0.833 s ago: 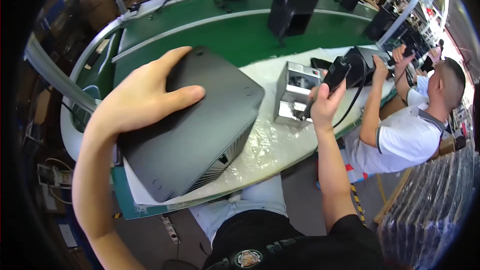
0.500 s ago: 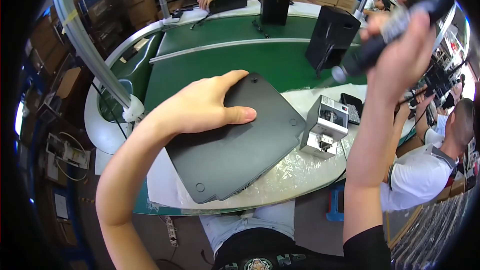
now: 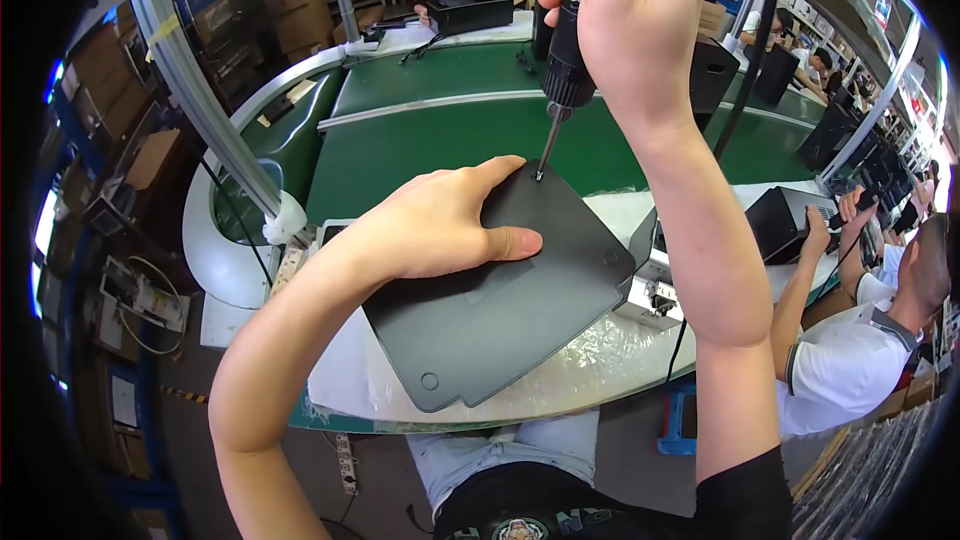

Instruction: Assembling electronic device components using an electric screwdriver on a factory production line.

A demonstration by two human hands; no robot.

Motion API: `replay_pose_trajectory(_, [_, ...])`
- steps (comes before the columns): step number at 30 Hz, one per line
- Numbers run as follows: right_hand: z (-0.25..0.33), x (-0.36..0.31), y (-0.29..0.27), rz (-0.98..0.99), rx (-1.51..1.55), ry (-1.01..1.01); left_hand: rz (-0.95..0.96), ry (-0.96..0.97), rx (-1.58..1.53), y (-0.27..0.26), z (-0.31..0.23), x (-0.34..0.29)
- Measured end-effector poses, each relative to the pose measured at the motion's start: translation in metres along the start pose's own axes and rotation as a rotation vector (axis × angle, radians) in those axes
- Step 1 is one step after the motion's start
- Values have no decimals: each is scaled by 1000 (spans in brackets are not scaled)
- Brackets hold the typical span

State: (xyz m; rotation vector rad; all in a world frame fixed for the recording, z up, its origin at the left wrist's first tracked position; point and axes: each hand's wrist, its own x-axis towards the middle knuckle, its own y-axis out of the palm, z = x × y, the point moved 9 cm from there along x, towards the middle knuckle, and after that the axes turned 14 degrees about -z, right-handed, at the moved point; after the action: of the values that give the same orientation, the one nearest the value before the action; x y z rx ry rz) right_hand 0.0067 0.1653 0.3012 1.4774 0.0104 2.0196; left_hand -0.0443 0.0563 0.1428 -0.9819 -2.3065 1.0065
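A dark grey flat-faced casing (image 3: 480,320) lies tilted on the workbench, with round marks near its corners. My left hand (image 3: 440,225) grips it at the upper left edge, thumb pressed on the face and fingers reaching over the side. In my raised right hand (image 3: 640,20) is a black power screwdriver (image 3: 568,70), pointing down. Its long bit meets a screw (image 3: 539,176) at the casing's far corner. Part of the screwdriver's upper body lies beyond the frame. Partly hidden behind my right forearm, a silver-grey metal device (image 3: 650,300) stands beside the casing.
Plastic-covered white sheeting (image 3: 560,365) lies under the casing. Beyond runs a green conveyor (image 3: 430,135) with a metal rail (image 3: 400,110). A metal post (image 3: 195,80) rises at left. Co-workers sit across the belt and at right, where a person (image 3: 850,370) handles a black box (image 3: 785,220).
My right hand has swung left with the screwdriver, bringing its bit onto the corner screw. My left hand keeps its hold on the casing. The view has shifted slightly.
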Motion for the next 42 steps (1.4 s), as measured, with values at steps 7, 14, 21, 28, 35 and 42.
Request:
replay_pose_trajectory(7, [-3, -6, 0, -5, -27, 47, 7, -22, 6, -2, -2, -1])
replay_pose_trajectory(14, [-7, -7, 1, -9, -14, 99, -50, 158, -23, 0, -5, 1])
replay_pose_trajectory(21, [3, 3, -2, -59, -18, -17, -38, 159, 131, 0, 2, 1])
replay_pose_trajectory(28, [-4, -2, -1, -40, 10, 0, -36, 110, 19, -4, -1, 1])
replay_pose_trajectory(35, [1, -4, -3, -21, -6, 8, -36, 116, -2, -3, -6, 0])
replay_pose_trajectory(42, [-3, 2, 1, 158, 688, -248, -83, 193, 52, -4, -8, 1])
